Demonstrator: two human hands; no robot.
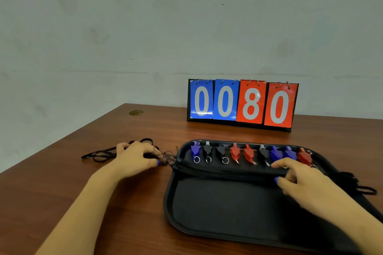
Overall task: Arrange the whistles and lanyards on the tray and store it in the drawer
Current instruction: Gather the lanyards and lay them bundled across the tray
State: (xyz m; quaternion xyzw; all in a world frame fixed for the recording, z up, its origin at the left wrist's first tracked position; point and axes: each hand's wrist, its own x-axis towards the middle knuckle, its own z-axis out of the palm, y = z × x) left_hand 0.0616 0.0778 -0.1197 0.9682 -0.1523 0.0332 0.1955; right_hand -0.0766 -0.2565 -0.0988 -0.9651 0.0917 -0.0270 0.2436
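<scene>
One lanyard half hidden under the left hand

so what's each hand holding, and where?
Left hand grips loose black lanyards at their clip ends; right hand pinches the lanyard bundle near its right end.
</scene>
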